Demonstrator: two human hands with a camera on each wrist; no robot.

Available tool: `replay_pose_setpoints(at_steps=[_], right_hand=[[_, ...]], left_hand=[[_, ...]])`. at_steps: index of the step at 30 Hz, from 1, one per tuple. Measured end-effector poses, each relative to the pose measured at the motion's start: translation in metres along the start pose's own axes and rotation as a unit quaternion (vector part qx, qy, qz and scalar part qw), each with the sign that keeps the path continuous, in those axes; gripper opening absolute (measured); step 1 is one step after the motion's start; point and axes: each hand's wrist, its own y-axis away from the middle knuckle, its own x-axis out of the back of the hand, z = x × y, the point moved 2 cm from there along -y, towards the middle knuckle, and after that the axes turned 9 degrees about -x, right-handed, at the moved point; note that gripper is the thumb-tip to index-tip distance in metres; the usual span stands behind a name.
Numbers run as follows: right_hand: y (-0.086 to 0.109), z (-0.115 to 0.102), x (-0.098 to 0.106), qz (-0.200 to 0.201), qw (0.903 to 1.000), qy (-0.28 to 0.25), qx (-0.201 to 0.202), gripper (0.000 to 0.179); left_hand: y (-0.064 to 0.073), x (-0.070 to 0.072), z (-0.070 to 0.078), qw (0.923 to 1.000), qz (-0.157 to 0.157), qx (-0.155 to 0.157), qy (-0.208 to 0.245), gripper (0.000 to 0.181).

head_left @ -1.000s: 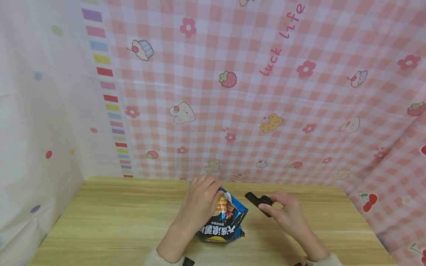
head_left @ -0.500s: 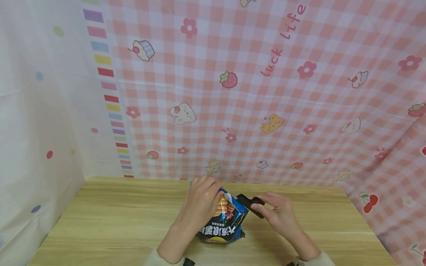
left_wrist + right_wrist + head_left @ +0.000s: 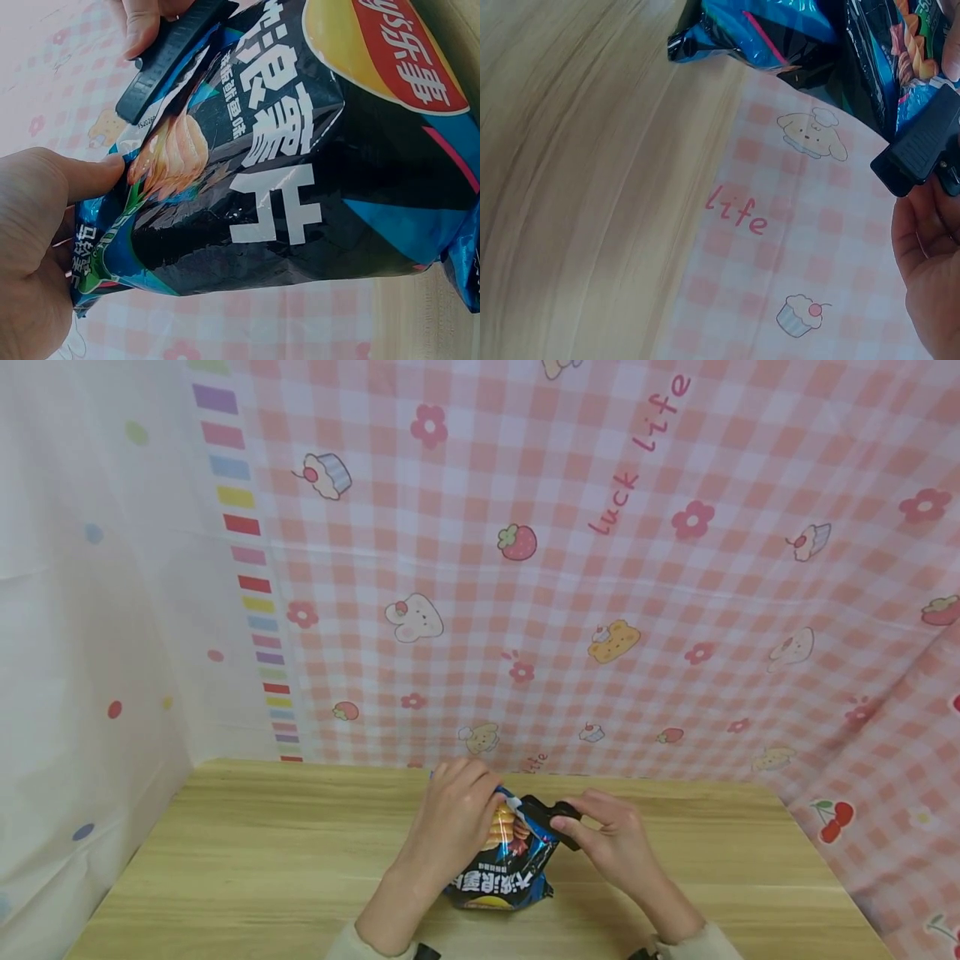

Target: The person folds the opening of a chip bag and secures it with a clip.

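A black and blue bag of potato chips (image 3: 504, 864) stands on the wooden table, its folded top edge slanting down to the right. My left hand (image 3: 453, 814) grips the left part of that top, thumb in front, as the left wrist view shows. With thumb and fingers my right hand (image 3: 611, 835) pinches a black clip (image 3: 551, 820) at the bag's upper right. In the left wrist view the clip (image 3: 169, 64) lies along the folded edge beside the white strip. The right wrist view shows the clip (image 3: 922, 142) close against the bag (image 3: 870, 60).
The wooden table (image 3: 262, 852) spreads out on both sides of the bag. Behind it hangs a pink checked cloth (image 3: 465, 568) with cartoon prints, and a white dotted cloth (image 3: 82, 652) hangs at the left.
My right hand has moved left with the clip, from apart from the bag to overlapping its top right edge. The left hand and the bag have stayed in place.
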Motion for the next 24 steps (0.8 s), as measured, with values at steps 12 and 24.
replay_pose_setpoints(at_steps=[12, 24], right_hand=[[-0.007, -0.008, -0.011, -0.003, 0.9998, -0.019, 0.009, 0.032], [-0.010, -0.009, -0.019, 0.004, 0.9994, -0.035, 0.007, 0.031]], left_hand=[[-0.001, 0.000, 0.000, 0.9999, -0.010, 0.000, -0.003, 0.014], [-0.001, 0.001, -0.001, 1.0000, 0.001, -0.008, 0.004, 0.011]])
